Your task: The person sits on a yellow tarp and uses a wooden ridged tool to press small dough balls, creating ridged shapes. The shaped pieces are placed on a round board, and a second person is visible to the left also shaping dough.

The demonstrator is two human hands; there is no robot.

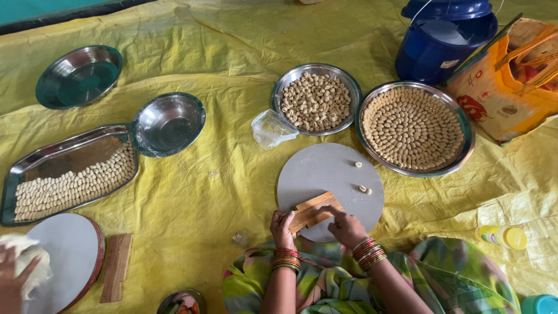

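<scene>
1. Gripping the ridged wooden comb board (314,210), the left hand (282,228) pinches its near end.
2. Right hand (347,228) presses fingers onto it.
3. Board sits on the round grey board (337,174), shaped dough pieces (364,188) just beyond.

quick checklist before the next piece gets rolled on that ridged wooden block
1. Left hand steadies the ridged wooden block: ok.
2. Right hand has fingers on the block: ok.
3. Block rests on the round grey board: ok.
4. Dough under the fingers: cannot tell.
5. Two shaped pieces lie loose on the board, not in a plate: not ok.
6. Round plate of arranged pieces looks nearly full: not ok.
</scene>
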